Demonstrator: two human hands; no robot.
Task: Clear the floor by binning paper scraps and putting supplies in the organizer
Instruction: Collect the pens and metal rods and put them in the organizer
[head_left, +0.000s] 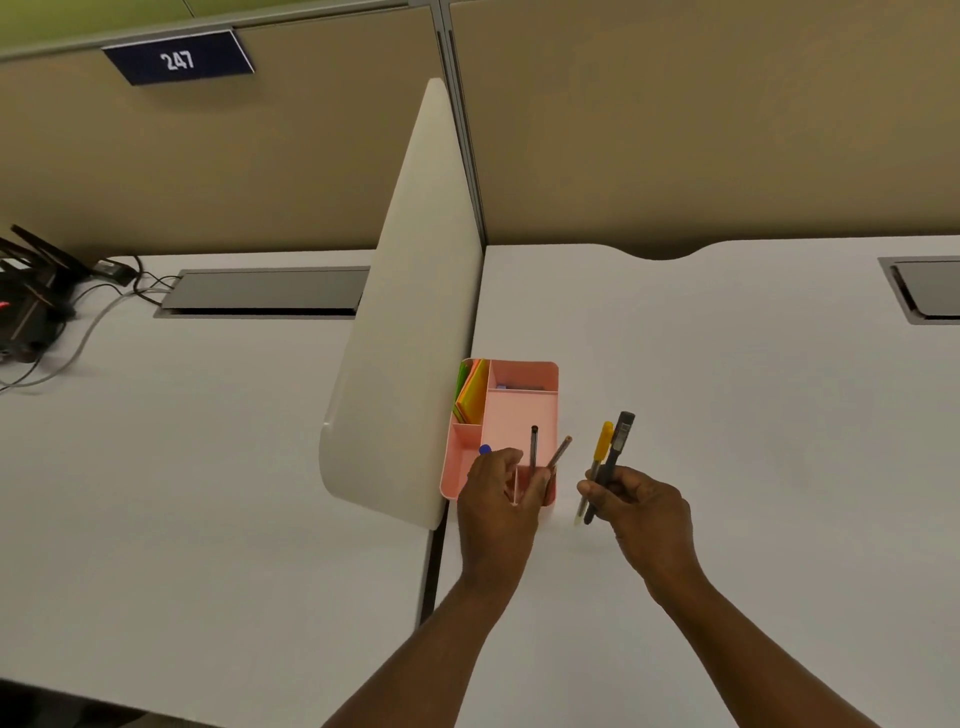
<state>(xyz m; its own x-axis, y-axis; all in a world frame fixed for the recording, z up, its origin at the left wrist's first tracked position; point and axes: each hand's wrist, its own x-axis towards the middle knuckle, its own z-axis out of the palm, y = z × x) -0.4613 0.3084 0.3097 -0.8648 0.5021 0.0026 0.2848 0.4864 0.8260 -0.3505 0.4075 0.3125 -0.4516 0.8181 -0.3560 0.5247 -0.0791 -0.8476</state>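
One head view only, worn on the person's head, looking forward and down from above the near edge of the white desk (727, 364), facing the beige partition wall (675, 130) at its far edge, near enough to fill the lower frame with both forearms, wide-angle bending at the borders

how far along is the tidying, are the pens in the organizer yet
Partly done. The pink organizer on the white desk already holds colored paper in its left slot. In hand: the left hand grips two thin pens over the organizer, and the right hand holds a yellow-capped pen and a dark pen beside it. None of the four pens is dropped in yet. The floor and bin are out of view.
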